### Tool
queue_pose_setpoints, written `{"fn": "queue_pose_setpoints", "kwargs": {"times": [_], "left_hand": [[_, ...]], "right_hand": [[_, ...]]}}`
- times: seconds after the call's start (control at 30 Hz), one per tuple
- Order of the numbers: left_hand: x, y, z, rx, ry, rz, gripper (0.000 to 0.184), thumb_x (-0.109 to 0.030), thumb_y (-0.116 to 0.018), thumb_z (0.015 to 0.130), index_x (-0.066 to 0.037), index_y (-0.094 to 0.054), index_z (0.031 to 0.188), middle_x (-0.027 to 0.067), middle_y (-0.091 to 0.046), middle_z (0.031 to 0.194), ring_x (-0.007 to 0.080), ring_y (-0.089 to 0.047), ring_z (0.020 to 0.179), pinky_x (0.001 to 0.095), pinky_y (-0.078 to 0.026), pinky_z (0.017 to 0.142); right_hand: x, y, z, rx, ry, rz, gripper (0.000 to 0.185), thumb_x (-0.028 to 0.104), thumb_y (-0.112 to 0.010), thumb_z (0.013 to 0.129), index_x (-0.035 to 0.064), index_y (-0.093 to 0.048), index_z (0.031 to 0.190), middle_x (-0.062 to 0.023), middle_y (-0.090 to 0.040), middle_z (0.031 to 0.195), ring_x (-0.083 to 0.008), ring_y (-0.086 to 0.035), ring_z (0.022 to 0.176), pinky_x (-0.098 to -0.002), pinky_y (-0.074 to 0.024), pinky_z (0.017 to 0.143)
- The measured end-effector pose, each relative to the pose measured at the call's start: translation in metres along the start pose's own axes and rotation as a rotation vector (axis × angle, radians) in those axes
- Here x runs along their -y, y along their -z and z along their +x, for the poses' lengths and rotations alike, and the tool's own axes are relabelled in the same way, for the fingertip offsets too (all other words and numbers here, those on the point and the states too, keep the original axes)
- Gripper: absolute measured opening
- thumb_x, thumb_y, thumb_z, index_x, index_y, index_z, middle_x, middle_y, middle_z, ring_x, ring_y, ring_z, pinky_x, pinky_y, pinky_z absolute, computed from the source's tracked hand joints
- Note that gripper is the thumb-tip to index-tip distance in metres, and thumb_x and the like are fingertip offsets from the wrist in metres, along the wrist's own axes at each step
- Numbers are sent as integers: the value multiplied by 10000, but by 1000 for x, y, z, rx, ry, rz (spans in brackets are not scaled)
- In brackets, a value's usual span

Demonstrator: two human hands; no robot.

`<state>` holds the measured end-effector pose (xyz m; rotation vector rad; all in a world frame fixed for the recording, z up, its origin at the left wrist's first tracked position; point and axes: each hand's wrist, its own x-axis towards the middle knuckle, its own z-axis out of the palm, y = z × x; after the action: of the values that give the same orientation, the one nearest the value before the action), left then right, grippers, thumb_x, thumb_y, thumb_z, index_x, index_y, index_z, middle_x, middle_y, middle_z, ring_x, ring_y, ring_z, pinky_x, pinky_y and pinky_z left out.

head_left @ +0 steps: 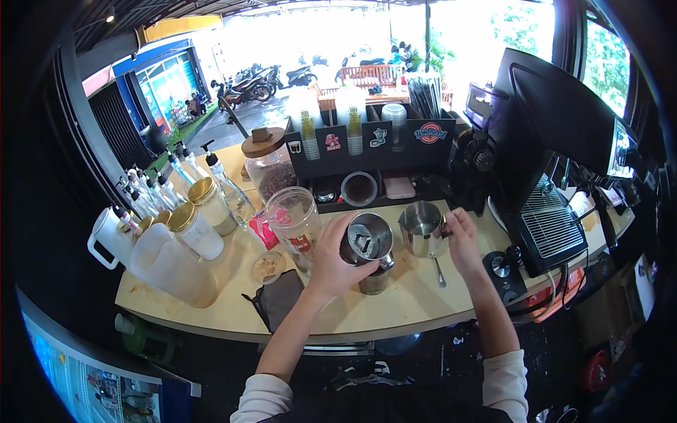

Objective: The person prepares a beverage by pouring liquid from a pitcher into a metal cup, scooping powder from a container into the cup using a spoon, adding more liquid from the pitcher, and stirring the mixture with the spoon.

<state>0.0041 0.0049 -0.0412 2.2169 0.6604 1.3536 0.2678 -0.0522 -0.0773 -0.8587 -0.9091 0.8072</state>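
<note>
My left hand [334,257] is wrapped round the side of a steel cup [386,243], whose open top faces me; something shiny shows inside, too unclear to name. Just below the cup stands a small glass [374,283], partly hidden by it. My right hand [462,236] has its fingers closed at the dark handle of a steel milk pitcher [419,243], to the right of the cup. A spoon [440,272] lies on the counter in front of the pitcher. Left of my left hand are a clear plastic jar [289,211] and a dark cloth [281,299].
Pump bottles [224,180], gold-lidded jars [197,229] and a large plastic jug [169,268] crowd the left. A black organizer [367,151] with plastic cups stands behind. An espresso machine [553,218] is at right. The wooden counter [233,310] ends nearest me.
</note>
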Motion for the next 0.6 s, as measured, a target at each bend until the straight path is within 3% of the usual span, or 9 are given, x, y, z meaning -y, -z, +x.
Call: {"fn": "queue_pose_setpoints", "kwargs": {"times": [0.07, 0.1, 0.2, 0.43, 0.6], "left_hand": [[1, -1, 0, -13, -38, 106, 771, -159, -845, 536, -33, -538, 1233, 116, -595, 1138, 269, -589, 1071, 374, -449, 949], [0, -1, 1, -11, -41, 103, 771, -159, -845, 536, -33, -538, 1233, 116, -595, 1138, 269, -589, 1071, 374, -449, 949], [-6, 1, 2, -14, -44, 145, 767, -173, -845, 527, -38, -551, 1222, 115, -585, 1137, 275, -578, 1078, 381, -445, 951], [-11, 2, 5, -2, -4, 177, 729, -199, -848, 517, -49, -590, 1182, 100, -572, 1128, 270, -575, 1067, 386, -440, 946], [-13, 2, 5, 2, 6, 179, 736, -203, -849, 515, -52, -590, 1187, 98, -573, 1129, 266, -576, 1070, 387, -440, 945]], "right_hand": [[26, -15, 3, 68, 42, -92, 153, 138, -528, 976, 92, -473, 841, 4, -524, 744, -92, -536, 703, -253, -417, 651], [31, -16, 8, 84, 78, -60, 163, 90, -582, 943, 73, -478, 820, -6, -578, 748, -63, -547, 668, -231, -465, 633], [56, -33, 11, 78, 69, -91, 164, 72, -602, 929, 72, -479, 820, 0, -570, 738, -45, -529, 649, -209, -451, 598], [73, -46, 18, 183, 128, -307, 268, 63, -636, 900, 95, -400, 778, 66, -380, 715, 7, -387, 639, -168, -385, 570], [77, -55, 21, 208, 135, -343, 258, 54, -641, 892, 78, -407, 785, 69, -359, 714, 4, -353, 652, -170, -398, 574]]}}
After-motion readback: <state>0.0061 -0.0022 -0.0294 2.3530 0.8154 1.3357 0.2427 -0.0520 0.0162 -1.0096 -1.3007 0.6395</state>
